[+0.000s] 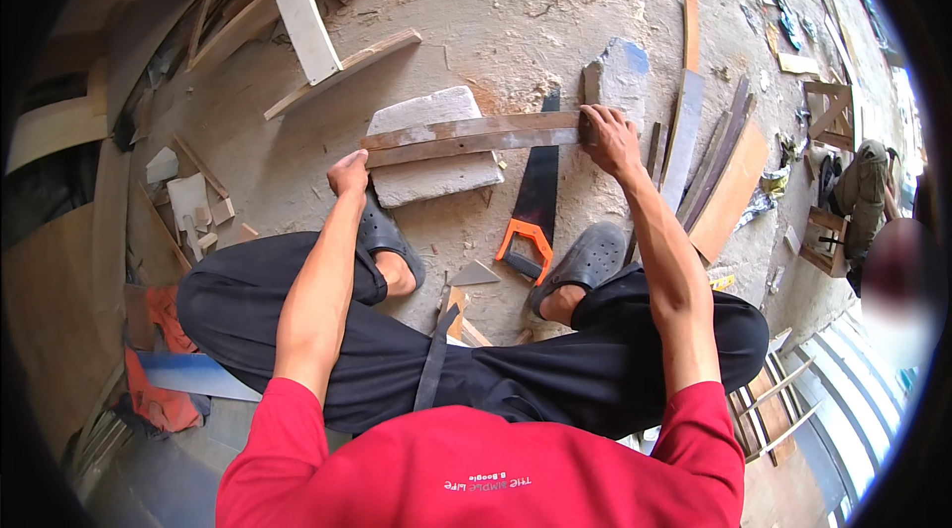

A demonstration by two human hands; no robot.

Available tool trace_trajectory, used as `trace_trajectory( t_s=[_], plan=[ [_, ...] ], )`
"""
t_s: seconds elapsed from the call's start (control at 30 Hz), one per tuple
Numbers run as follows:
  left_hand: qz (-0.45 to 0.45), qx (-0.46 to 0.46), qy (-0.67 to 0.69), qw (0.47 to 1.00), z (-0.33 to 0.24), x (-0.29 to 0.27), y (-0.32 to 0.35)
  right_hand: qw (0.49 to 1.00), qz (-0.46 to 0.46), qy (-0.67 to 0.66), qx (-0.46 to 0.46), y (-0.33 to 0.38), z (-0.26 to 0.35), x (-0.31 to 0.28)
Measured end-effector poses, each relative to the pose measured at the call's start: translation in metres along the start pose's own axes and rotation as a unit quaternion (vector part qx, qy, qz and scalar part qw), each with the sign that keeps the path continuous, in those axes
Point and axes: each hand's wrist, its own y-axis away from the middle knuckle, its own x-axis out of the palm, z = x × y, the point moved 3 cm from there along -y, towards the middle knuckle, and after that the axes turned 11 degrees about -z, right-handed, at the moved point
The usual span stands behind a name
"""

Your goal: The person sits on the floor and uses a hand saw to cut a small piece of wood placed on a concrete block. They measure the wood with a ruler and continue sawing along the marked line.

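Two narrow brown wooden strips [466, 138], lying edge to edge, stretch crosswise in front of me. My left hand [348, 174] is closed on their left end, and my right hand [612, 138] is closed on their right end. Beneath the left part of the strips is a whitish block [436, 182]. Another pale block [625, 82], blue at one corner, stands just beyond my right hand. A handsaw [537, 193] with an orange and black handle lies on the ground, its blade passing below the strips.
Long boards [719, 161] lie to the right of my right foot. Wood offcuts [190, 201] are scattered at the left, and a timber frame [302, 17] stands at the far left. A triangular piece [474, 273] rests between my feet. Another person [865, 191] is at the far right.
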Motion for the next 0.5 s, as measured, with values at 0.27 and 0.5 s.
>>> trace_trajectory(
  t_s=[0.27,0.5],
  plan=[
    [0.095,-0.12,0.017,0.988,-0.031,-0.004,0.004,1.0,-0.001,-0.012,0.02,0.003,0.002,-0.004],
    [0.095,-0.158,0.042,0.982,-0.035,-0.003,0.004,1.0,0.0,-0.014,0.021,0.003,0.002,-0.002]
  ],
)
